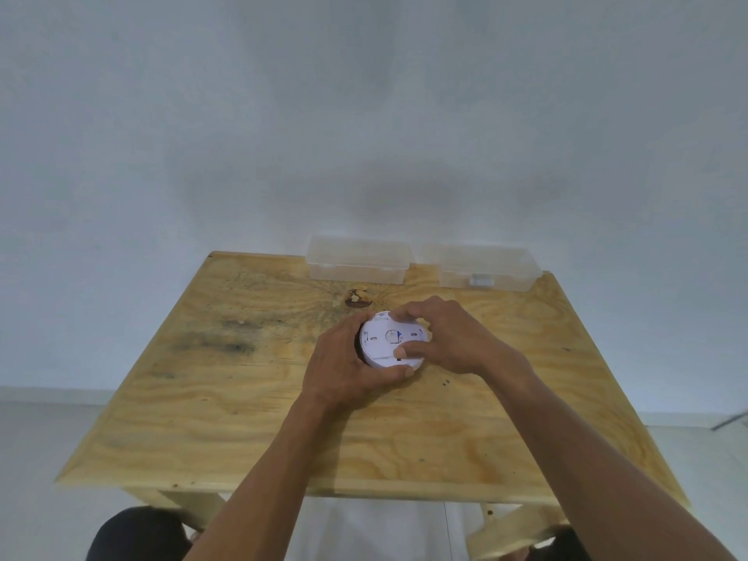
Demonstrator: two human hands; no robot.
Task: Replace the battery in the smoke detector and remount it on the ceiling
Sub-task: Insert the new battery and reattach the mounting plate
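I gripped the smoke detector (390, 341) with my left hand (344, 364), right hand (449, 338) pinching its back, seemingly mid-twist near the tabletop's (251, 419) far edge; next, the battery.

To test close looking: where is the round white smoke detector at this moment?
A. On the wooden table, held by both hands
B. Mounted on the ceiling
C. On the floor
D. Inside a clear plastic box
A: the smoke detector lies on the wooden table, with the left hand and right hand gripping it.
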